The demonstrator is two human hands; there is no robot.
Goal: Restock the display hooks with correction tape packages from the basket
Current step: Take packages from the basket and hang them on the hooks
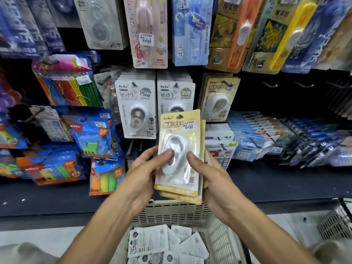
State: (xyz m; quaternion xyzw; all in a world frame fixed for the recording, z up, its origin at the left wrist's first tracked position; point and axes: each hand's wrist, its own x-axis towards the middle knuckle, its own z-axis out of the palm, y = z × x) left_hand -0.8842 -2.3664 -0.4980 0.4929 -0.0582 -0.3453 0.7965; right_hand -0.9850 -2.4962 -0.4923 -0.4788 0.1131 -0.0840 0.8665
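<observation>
Both hands hold a small stack of yellow correction tape packages upright in front of the display. My left hand grips the front package at its left edge, thumb on the white blister. My right hand holds the stack from the right, thumb on the front. The same yellow packages hang on a hook up and to the right. White-grey correction tape packages hang on two hooks just behind. Below, the beige basket holds several packages lying back side up.
The hook wall is crowded with stationery: colourful sticks at left, blue packs lower left, calculators at right. Two bare hooks stick out at the upper right. A dark shelf edge runs below. A second basket stands at far right.
</observation>
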